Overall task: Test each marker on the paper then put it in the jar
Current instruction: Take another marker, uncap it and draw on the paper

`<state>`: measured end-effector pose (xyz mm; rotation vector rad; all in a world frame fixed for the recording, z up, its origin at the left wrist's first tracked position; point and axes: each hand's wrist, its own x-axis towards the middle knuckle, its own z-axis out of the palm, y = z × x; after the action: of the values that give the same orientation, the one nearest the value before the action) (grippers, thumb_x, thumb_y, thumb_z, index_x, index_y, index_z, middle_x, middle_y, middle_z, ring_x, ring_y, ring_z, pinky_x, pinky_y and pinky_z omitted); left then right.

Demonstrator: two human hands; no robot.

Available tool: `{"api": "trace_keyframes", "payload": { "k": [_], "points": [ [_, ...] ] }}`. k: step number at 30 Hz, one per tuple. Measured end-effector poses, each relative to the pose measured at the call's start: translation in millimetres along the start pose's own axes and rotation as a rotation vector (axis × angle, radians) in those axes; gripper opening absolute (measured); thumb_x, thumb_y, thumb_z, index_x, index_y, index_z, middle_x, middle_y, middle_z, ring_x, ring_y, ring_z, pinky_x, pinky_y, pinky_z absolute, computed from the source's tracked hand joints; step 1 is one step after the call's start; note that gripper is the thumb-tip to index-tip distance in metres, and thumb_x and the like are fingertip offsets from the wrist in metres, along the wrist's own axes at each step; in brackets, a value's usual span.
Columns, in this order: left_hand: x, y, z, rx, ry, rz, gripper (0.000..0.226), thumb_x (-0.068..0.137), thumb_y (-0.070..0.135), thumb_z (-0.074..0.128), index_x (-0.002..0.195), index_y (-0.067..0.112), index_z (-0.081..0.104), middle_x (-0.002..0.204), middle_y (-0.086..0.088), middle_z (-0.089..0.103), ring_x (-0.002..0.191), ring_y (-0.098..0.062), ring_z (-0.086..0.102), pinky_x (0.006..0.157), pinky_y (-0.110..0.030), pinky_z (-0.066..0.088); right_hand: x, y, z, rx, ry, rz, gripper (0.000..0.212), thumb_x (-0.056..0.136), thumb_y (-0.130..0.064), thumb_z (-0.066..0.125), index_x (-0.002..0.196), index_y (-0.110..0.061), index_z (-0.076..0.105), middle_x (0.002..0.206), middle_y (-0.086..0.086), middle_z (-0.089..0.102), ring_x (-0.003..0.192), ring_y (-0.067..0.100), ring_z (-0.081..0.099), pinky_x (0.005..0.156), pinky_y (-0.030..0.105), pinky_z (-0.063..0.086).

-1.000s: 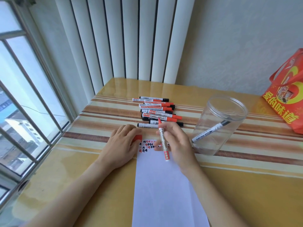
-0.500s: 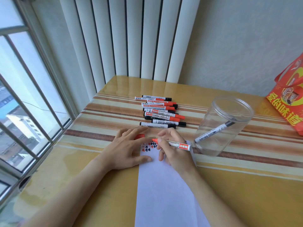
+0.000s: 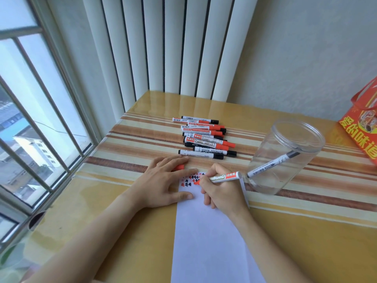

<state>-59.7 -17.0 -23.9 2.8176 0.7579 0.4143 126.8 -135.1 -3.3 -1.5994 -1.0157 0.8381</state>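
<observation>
Red-inked white whiteboard marker (image 3: 223, 177) lies pinched in the right hand (image 3: 222, 193), its tip hidden on the white paper sheet (image 3: 206, 231). Left hand (image 3: 163, 184) lies flat, half covering a red cap (image 3: 179, 167).

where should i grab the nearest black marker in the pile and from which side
Pinch the black marker across the middle of its white barrel, coming straight down from above. It lies flat, crosswise at the pile's near edge, its near side open, with the left hand just in front. Another marker lies close behind it.

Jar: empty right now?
No, one black-capped marker leans inside the clear jar, tip end low and cap near the rim.
</observation>
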Motion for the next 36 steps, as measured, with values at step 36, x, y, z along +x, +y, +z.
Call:
{"api": "trace_keyframes", "payload": {
  "k": [36],
  "points": [
    [0.6,1.0,-1.7,-0.001,-0.016,-0.007,0.072,0.087,0.087,0.039,0.151,0.056,0.033,0.165,0.013,0.028,0.154,-0.006,0.016,0.122,-0.046,0.019,1.5,-1.3,0.2,-0.007,-0.001,0.011,0.014,0.093,-0.007,0.064,0.083,-0.008,0.054,0.063,0.015,0.064,0.043,0.024,0.055,0.040,0.026,0.036]
  ]
}}
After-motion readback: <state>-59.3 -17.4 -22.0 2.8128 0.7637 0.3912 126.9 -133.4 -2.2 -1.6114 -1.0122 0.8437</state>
